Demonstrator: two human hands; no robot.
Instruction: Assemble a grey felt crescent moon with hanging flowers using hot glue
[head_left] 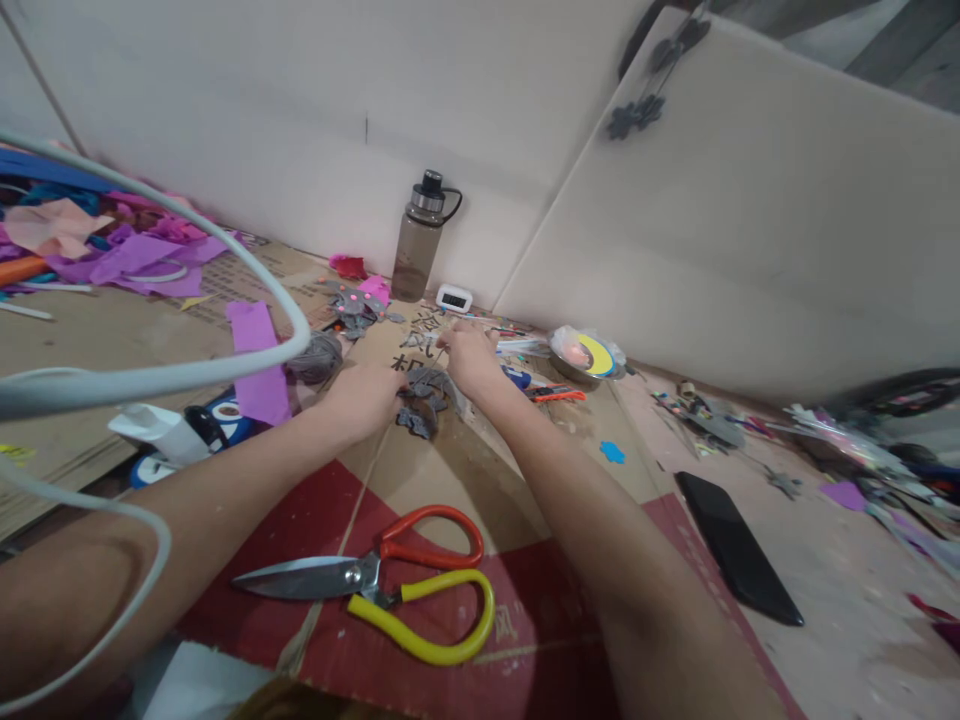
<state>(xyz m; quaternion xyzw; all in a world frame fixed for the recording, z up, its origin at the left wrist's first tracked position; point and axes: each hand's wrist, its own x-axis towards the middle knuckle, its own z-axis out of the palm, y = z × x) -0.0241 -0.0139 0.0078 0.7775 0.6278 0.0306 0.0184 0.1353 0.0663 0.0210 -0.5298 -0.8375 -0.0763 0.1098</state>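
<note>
Several dark grey cut-out pieces (421, 398) lie bunched on the cardboard between my hands. My left hand (367, 398) is closed at their left edge, and its fingertips are mostly hidden. Just beyond the pieces, my right hand (471, 355) reaches forward with its fingers curled down together. Whatever it may hold is too small to make out. Closer to me lie large scissors (360, 578) with one red and one yellow handle, their blades pointing left. An orange utility knife (556, 393) rests to the right of my right hand.
A water bottle (418, 240) and a small white digital clock (454, 298) stand by the wall. A metal bowl (574, 370) sits at right, near a black phone (739, 548). Grey yarn (316, 358) lies left. A white cable (247, 265) arches across the left foreground.
</note>
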